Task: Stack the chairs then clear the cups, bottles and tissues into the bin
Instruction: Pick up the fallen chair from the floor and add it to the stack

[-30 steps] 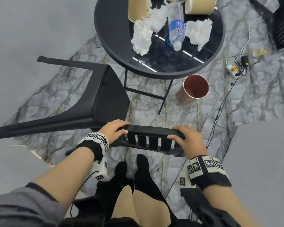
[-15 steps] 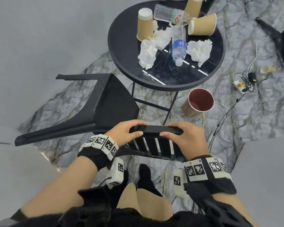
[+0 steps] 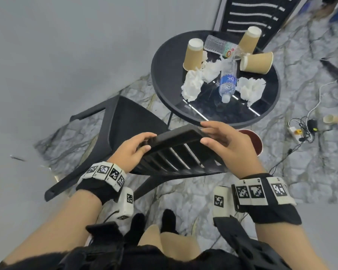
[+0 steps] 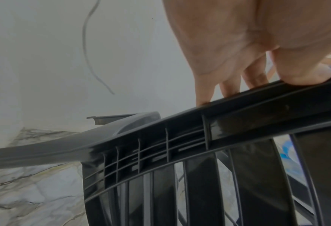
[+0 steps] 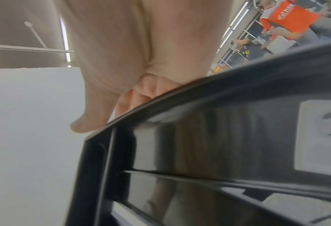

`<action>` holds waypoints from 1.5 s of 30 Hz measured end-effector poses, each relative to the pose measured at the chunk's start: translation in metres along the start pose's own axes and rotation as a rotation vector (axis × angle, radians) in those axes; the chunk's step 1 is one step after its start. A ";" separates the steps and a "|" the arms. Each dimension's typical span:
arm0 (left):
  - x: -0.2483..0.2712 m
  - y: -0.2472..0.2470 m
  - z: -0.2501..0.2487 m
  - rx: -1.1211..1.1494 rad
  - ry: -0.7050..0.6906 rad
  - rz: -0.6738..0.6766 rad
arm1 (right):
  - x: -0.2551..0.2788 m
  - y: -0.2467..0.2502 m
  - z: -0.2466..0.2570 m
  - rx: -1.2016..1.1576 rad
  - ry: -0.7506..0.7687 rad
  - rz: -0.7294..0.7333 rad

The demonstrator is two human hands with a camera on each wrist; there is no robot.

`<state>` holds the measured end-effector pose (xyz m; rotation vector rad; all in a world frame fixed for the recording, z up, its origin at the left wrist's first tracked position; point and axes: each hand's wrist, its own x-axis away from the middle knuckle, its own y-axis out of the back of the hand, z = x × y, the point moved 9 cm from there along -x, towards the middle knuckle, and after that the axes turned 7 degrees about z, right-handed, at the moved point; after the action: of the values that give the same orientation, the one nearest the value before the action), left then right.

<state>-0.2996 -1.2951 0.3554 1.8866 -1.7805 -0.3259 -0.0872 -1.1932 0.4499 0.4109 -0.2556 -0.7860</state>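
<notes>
A black slatted chair (image 3: pixel 176 151) is tipped toward me, its seat (image 3: pixel 133 123) to the left of the round black table (image 3: pixel 164 75). My left hand (image 3: pixel 142 143) pinches the left end of its top rail (image 4: pixel 180 145), thumb on the near face. At the rail's right end (image 5: pixel 218 130), my right hand (image 3: pixel 207 133) has its fingers over the far edge. On the table lie paper cups (image 3: pixel 193 55), two bottles (image 3: pixel 227 80) and crumpled tissues (image 3: pixel 191 84). The red-lined bin (image 3: pixel 256 141) stands on the floor, partly hidden behind my right hand. A second slatted chair (image 3: pixel 258 14) stands beyond the table.
A grey wall (image 3: pixel 47 55) closes the left side. A power strip with tangled cables (image 3: pixel 300 129) and a small cup (image 3: pixel 332 119) lie on the marble floor at the right. My feet in black socks (image 3: pixel 168 217) stand just below the chair.
The chair's backrest has come up and toward the table with both hands on it. My hands have drawn closer together along the rail, and my right hand's fingers have loosened.
</notes>
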 end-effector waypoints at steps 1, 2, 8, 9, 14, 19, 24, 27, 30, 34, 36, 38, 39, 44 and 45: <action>-0.001 0.005 0.003 0.017 0.019 -0.015 | -0.004 0.001 0.004 0.031 0.027 -0.015; -0.001 0.009 0.006 0.034 0.038 -0.022 | -0.008 0.002 0.009 0.077 0.058 -0.034; 0.006 0.037 -0.029 0.029 -0.001 0.001 | -0.033 -0.021 0.047 0.286 0.212 -0.040; 0.005 0.044 -0.046 0.042 -0.035 -0.006 | -0.037 -0.028 0.054 0.315 0.240 -0.029; 0.008 0.084 -0.090 0.143 -0.156 -0.134 | -0.051 -0.059 0.088 0.334 0.352 -0.009; 0.029 0.120 -0.074 0.220 -0.131 -0.270 | -0.071 -0.083 0.118 0.322 0.377 0.081; 0.059 0.179 -0.045 0.276 -0.065 -0.513 | -0.086 -0.096 0.136 0.432 0.436 0.171; 0.084 0.211 -0.030 0.268 -0.025 -0.574 | -0.100 -0.106 0.146 0.401 0.462 0.152; 0.099 0.231 -0.030 0.082 0.036 -0.558 | -0.113 -0.134 0.172 0.462 0.552 0.105; 0.105 0.247 -0.046 -0.171 0.057 -0.595 | -0.134 -0.174 0.209 0.559 0.622 0.123; 0.112 0.259 -0.038 -0.161 0.081 -0.649 | -0.146 -0.191 0.223 0.571 0.622 0.167; 0.122 0.274 -0.023 -0.102 0.103 -0.727 | -0.160 -0.209 0.237 0.560 0.611 0.218; 0.128 0.281 -0.016 -0.072 0.113 -0.768 | -0.166 -0.218 0.244 0.550 0.617 0.257; 0.161 0.319 0.021 0.014 0.188 -0.920 | -0.207 -0.244 0.260 0.359 0.638 0.473; 0.169 0.328 0.030 0.028 0.200 -0.946 | -0.217 -0.246 0.259 0.359 0.646 0.485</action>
<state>-0.5770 -1.4666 0.5314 2.5611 -0.6660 -0.4104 -0.4868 -1.2587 0.5551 0.8776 0.1163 -0.1020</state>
